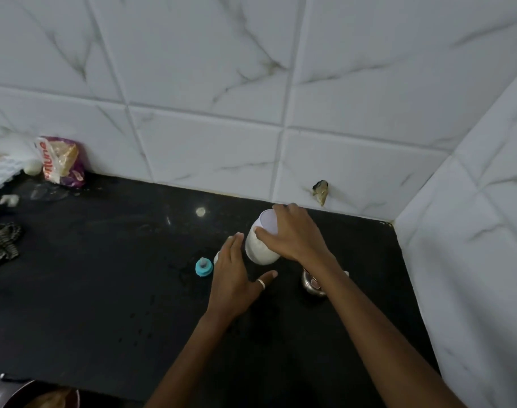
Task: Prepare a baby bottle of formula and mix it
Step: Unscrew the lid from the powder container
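White marble-veined tiles [210, 136] cover the two walls that meet at the far right corner of a black, speckled counter [110, 290], and one tile near that corner has a small broken hole [320, 191]. We see the white container [258, 248] toward the far right part of the counter, partly filled with something pale and milky. Our right hand [295, 237] grips it from the right, with its fingers curled over the rim and upper wall. We cannot tell whether its base rests on the counter or is lifted just off it. Our left hand [236, 278] is spread flat, palm down, just to the left of the container. Its fingers are straight and together, and the thumb, which wears a pale ring [261, 284], sticks out below the container's base. Whether the fingertips touch the container's side we cannot say. A blue teat cap [203, 267] stands on the counter just left of this hand, and a small white thing [217, 256] peeks out between the two, too hidden for us to name. Under our right forearm sits a shiny steel vessel [311, 285]. Against the back wall at the far left edge lean a crumpled printed packet [63, 161] and a white moulded tray [1, 172]. A striped cloth [1, 242] lies at the left edge, and a dark round dish [30, 396] shows at the near left corner.
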{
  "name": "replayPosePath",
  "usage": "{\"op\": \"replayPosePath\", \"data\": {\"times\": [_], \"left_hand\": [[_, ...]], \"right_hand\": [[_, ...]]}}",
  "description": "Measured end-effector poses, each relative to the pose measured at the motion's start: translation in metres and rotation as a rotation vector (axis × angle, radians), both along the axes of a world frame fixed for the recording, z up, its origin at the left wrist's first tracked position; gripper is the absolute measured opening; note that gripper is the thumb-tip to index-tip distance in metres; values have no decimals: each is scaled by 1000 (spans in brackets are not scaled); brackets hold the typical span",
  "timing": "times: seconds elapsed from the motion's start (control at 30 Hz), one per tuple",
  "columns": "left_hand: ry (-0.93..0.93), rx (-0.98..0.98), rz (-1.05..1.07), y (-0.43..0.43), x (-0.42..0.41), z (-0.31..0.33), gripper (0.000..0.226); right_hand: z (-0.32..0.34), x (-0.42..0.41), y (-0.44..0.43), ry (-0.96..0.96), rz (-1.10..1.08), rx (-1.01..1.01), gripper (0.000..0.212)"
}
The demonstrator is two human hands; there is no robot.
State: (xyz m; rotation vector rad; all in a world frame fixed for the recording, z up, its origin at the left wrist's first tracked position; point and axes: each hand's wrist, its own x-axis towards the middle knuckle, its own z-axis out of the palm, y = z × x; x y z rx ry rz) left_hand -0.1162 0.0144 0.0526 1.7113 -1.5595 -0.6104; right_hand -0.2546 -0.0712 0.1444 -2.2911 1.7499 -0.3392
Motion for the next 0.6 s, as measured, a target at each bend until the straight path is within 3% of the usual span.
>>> {"op": "replayPosePath", "data": {"times": [0.2,0.37,0.47,0.53,0.57,0.6], "left_hand": [[146,-91,-12,-12,-3,29,129],[263,-36,6,-18,2,24,131],[324,104,-59,-30,6,3,106],[276,287,47,-41,11,-15,61],[235,474,218,-58,16,-22,38],[440,621,362,-71,13,-19,55]], "right_hand": [[43,10,11,-61,-52,-103,62],[47,20,19,-72,-112,-119,66],[42,24,21,-18,-116,-154,66],[38,28,22,18,-111,-197,65],[35,29,22,34,-108,-222,65],[34,31,22,48,-104,-244,66]]}}
